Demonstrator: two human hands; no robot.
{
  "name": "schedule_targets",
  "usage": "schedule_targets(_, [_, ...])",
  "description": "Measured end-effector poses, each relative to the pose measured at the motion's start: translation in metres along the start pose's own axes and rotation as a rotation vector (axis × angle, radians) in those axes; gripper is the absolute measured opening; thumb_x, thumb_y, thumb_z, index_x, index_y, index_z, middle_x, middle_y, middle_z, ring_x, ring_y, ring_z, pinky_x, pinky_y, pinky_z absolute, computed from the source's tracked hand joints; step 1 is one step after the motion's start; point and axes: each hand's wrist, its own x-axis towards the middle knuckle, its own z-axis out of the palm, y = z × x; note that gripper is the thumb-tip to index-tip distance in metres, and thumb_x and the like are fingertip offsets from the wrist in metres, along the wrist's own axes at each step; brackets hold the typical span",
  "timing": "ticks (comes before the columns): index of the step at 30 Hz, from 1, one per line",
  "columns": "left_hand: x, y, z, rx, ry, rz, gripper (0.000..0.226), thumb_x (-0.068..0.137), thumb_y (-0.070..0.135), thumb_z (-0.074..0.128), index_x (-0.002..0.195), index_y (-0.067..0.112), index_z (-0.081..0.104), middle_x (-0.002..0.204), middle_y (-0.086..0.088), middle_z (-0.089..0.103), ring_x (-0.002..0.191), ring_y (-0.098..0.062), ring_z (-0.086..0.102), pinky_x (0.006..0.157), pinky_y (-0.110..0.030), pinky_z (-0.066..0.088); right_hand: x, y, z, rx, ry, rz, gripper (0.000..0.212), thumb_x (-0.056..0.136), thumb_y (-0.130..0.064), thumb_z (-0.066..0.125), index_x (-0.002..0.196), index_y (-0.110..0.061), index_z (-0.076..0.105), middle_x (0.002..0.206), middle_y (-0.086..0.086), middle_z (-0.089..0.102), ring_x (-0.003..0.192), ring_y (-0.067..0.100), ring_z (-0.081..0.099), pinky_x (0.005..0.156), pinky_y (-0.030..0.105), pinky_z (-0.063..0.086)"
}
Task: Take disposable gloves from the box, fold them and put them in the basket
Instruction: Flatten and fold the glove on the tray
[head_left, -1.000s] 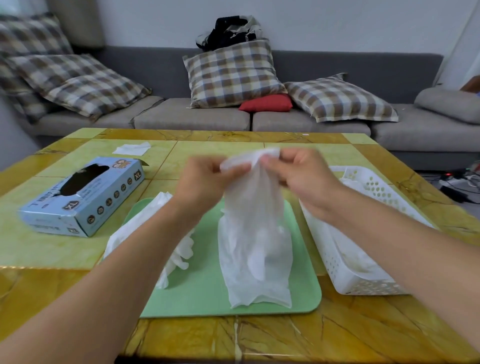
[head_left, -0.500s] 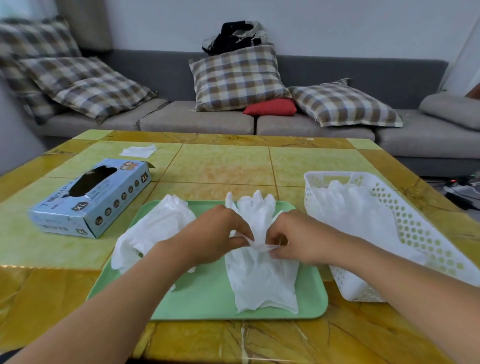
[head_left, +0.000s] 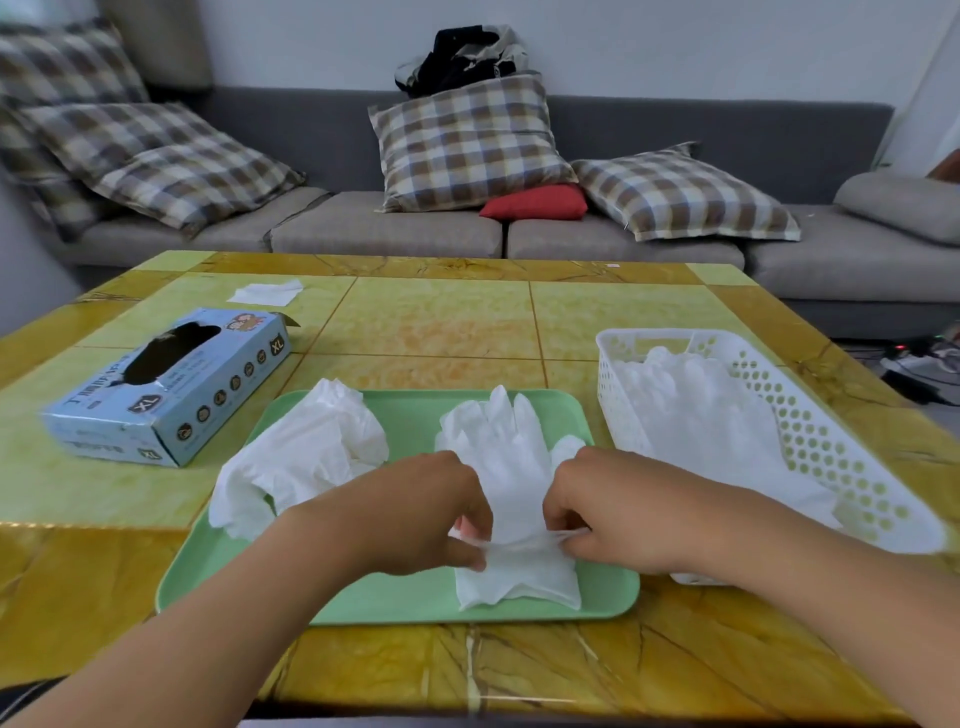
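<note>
White glove (head_left: 511, 457) flat on green tray (head_left: 405, 597); left hand (head_left: 415, 512) and right hand (head_left: 613, 512) pinch its near part; basket (head_left: 831, 441) right.

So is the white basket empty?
No, the white basket already has a pile of white gloves inside it.

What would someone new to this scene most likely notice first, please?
Two bare hands, left hand and right hand, pinch a white disposable glove lying flat on the pale green plastic tray at the table's near edge. A white perforated plastic basket of gloves stands beside the tray's right side.
</note>
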Motion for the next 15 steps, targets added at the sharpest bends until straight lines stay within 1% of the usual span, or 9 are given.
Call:
schedule_targets(1, [0.0, 0.002, 0.003, 0.006, -0.029, -0.007, 0.025, 0.089, 0.045, 0.072, 0.108, 0.028, 0.073, 0.106, 0.015, 0.069, 0.095, 0.0, 0.053, 0.089, -0.024, 0.048, -0.001, 0.0, 0.001, -0.004, -0.019, 0.006, 0.01, 0.087, -0.018, 0.063, 0.082, -0.015, 0.071, 0.07, 0.002, 0.061, 0.066, 0.024, 0.063, 0.06, 0.041, 0.051])
schedule_targets(3, [0.0, 0.007, 0.005, 0.016, -0.055, -0.013, 0.023, 0.09, 0.042, 0.072, 0.107, 0.028, 0.072, 0.106, 0.015, 0.068, 0.1, -0.003, 0.055, 0.09, -0.026, 0.048, -0.001, -0.001, 0.002, 0.037, -0.04, 0.002, 0.011, 0.09, -0.023, 0.065, 0.093, -0.018, 0.074, 0.078, -0.002, 0.066, 0.073, 0.021, 0.065, 0.067, 0.042, 0.057])
schedule_targets(4, [0.0, 0.008, 0.004, 0.026, -0.06, -0.016, 0.022, 0.09, 0.041, 0.072, 0.107, 0.028, 0.072, 0.106, 0.014, 0.068, 0.1, -0.004, 0.055, 0.09, -0.026, 0.048, 0.0, -0.003, 0.001, 0.061, -0.055, -0.006, 0.014, 0.091, -0.026, 0.065, 0.098, -0.019, 0.075, 0.084, -0.003, 0.069, 0.078, 0.019, 0.066, 0.071, 0.042, 0.057])
schedule_targets(6, [-0.001, 0.01, 0.002, 0.045, -0.079, -0.019, 0.02, 0.09, 0.04, 0.071, 0.104, 0.027, 0.073, 0.103, 0.014, 0.068, 0.097, -0.003, 0.054, 0.088, -0.027, 0.049, 0.0, -0.007, 0.002, 0.099, -0.092, -0.021, 0.018, 0.091, -0.032, 0.067, 0.102, -0.019, 0.074, 0.091, -0.003, 0.071, 0.083, 0.018, 0.067, 0.075, 0.041, 0.058])
schedule_targets(8, [-0.004, 0.011, 0.001, 0.057, -0.084, -0.014, 0.018, 0.09, 0.04, 0.07, 0.102, 0.026, 0.073, 0.099, 0.014, 0.068, 0.092, -0.001, 0.051, 0.087, -0.026, 0.049, -0.002, -0.011, 0.004, 0.106, -0.118, -0.031, 0.021, 0.089, -0.038, 0.071, 0.1, -0.02, 0.074, 0.09, -0.006, 0.069, 0.081, 0.015, 0.066, 0.075, 0.039, 0.058])
schedule_targets(11, [-0.006, 0.013, 0.002, 0.051, -0.109, -0.019, 0.019, 0.089, 0.041, 0.07, 0.1, 0.026, 0.072, 0.095, 0.015, 0.064, 0.09, 0.0, 0.047, 0.087, -0.026, 0.049, -0.004, -0.017, 0.007, 0.073, -0.107, -0.02, 0.027, 0.085, -0.045, 0.075, 0.099, -0.023, 0.072, 0.084, -0.011, 0.06, 0.078, 0.013, 0.063, 0.07, 0.035, 0.056])
schedule_targets(13, [-0.006, 0.014, 0.002, 0.047, -0.114, -0.01, 0.019, 0.088, 0.041, 0.07, 0.098, 0.025, 0.072, 0.093, 0.016, 0.063, 0.09, -0.001, 0.049, 0.087, -0.028, 0.05, -0.005, -0.02, 0.009, 0.049, -0.08, -0.021, 0.024, 0.084, -0.044, 0.075, 0.095, -0.024, 0.069, 0.082, -0.011, 0.055, 0.077, 0.014, 0.061, 0.067, 0.034, 0.054])
schedule_targets(15, [-0.005, 0.014, 0.001, 0.048, -0.12, -0.003, 0.019, 0.088, 0.04, 0.07, 0.098, 0.024, 0.072, 0.096, 0.013, 0.067, 0.091, -0.002, 0.052, 0.087, -0.029, 0.051, -0.005, -0.024, 0.01, 0.016, -0.056, -0.025, 0.019, 0.084, -0.041, 0.073, 0.092, -0.026, 0.066, 0.082, -0.012, 0.051, 0.076, 0.016, 0.06, 0.063, 0.032, 0.05])
